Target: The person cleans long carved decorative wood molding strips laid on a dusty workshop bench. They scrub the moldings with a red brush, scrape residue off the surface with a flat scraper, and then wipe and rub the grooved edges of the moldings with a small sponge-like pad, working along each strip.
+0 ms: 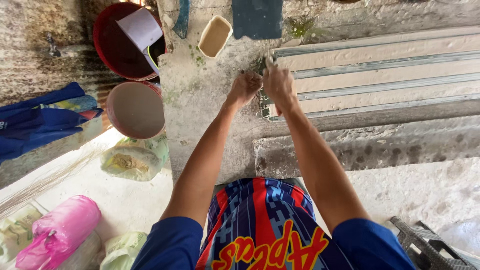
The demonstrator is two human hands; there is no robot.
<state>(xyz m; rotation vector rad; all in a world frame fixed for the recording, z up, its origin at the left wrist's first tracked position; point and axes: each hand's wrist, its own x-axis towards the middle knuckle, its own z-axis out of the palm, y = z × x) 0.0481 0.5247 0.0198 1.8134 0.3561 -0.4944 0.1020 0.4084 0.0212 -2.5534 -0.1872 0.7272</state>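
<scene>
Both my arms reach forward over a rough concrete slab [200,100]. My left hand [245,87] is closed in a fist at the left end of a long ridged metal frame [380,75] lying on the slab. Right beside it, my right hand [279,85] grips a small greyish tool or scrap [270,59] pressed against the frame's end. What exactly the left fist holds is hidden by the fingers. A small cream tub [215,36] with beige paste stands just beyond my hands.
A red bucket [112,50] holding a white container [141,27] and a pink bowl [135,110] of grey liquid sit to the left. Blue cloth [35,120], plastic bags [132,160] and a pink bag [62,230] lie on the floor. A dark crate [425,245] is at lower right.
</scene>
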